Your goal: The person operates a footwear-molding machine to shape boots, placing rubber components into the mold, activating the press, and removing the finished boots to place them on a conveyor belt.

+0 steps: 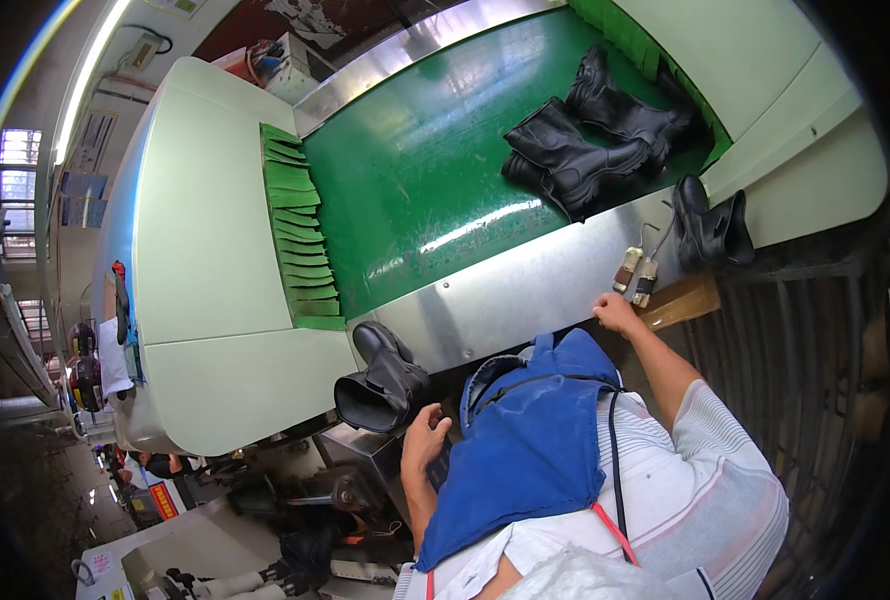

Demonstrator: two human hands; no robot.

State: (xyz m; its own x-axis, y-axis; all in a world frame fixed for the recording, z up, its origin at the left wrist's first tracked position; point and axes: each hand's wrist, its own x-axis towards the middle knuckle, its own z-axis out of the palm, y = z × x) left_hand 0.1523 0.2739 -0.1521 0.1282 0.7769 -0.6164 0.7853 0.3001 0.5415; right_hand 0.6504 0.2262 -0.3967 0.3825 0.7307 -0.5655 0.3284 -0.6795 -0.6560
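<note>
My left hand (426,436), fingers loosely bent and apart, is beside a black boot (383,385) that leans on the bench's metal edge. I cannot tell whether the fingertips touch the boot. My right hand (617,313) is curled closed just below two hooked hand tools, with nothing visible in it. One hooked tool (627,268) has a pale and brown wrapped handle; the other hooked tool (646,283) has a darker one. Both lie on the metal edge. To their right another black boot (713,222) lies on the edge.
A green conveyor belt (395,190) runs between two pale machine housings with green strip curtains (295,230). Several black boots (575,155) lie on it at the far right. A brown board (683,303) juts out near my right hand. Machinery (350,490) stands at lower left.
</note>
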